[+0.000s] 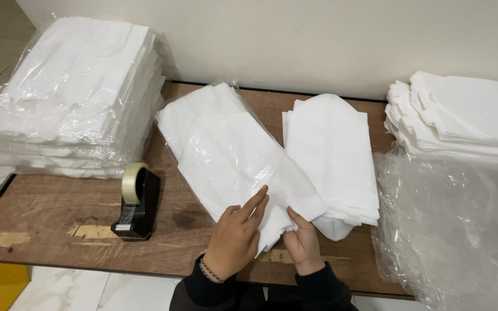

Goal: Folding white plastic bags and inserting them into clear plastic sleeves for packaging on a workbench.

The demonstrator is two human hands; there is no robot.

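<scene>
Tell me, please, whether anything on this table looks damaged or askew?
The wooden table's surface is chipped near its front edge, with pale patches beside the black tape dispenser. The bagged white fabric piece under both hands lies diagonally, unlike the straighter fabric stack beside it.

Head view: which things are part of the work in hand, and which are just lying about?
In hand:
left hand
right hand
bagged white fabric piece
unbagged fabric stack

Lying about:
tape dispenser
wrapped stack
folded pile
loose plastic sheet
</scene>
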